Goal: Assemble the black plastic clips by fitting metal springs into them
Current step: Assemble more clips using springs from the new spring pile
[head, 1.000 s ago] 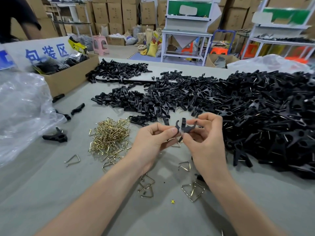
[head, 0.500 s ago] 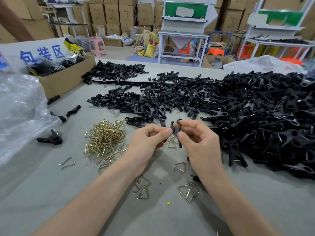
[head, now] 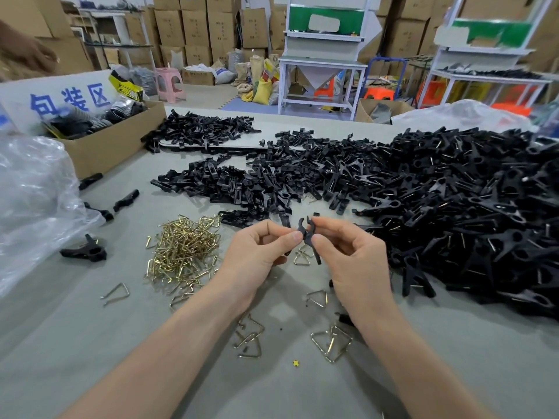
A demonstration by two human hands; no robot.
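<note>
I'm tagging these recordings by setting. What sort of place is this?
Likely a small factory's assembly area: a big pile of black plastic clips, a heap of metal springs, and stacked cardboard boxes behind.

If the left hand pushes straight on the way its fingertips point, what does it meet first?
Likely the black clip half pinched by the right hand; the left hand pinches the mating half right against it, depth unclear.

Held clip halves (head: pixel 306 229) partly behind fingertips (head: pixel 295 236), clip pile (head: pixel 453 213) cropped right, bag (head: pixel 33 192) cropped left
</note>
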